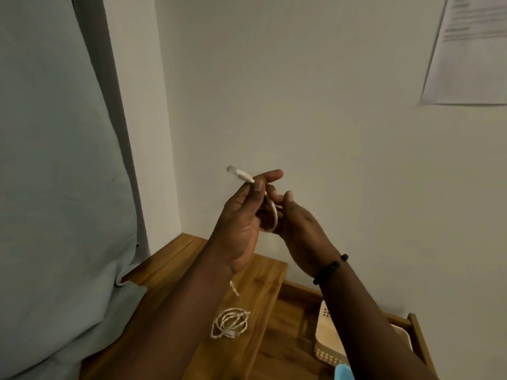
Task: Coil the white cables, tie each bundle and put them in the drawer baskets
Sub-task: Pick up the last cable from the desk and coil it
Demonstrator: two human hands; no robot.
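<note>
My left hand (244, 223) pinches a white cable (271, 215) near its plug, and the plug end sticks up and to the left past my fingertips. My right hand (299, 229) grips the same cable where it bends into a small loop between both palms. Both hands are raised in front of the wall, well above the wooden top. A second white cable (230, 323) lies loosely coiled on the wooden top (260, 272) below my left forearm. A short white tie (234, 287) lies just above that coil. A cream perforated basket (327, 338) sits in the open drawer, partly hidden by my right forearm.
A pale blue cushion or mattress (55, 187) leans along the left side. The wooden drawer frame (417, 333) runs along the right. A blue object (344, 373) peeks in at the bottom edge. A paper sheet (472, 50) hangs on the wall at upper right.
</note>
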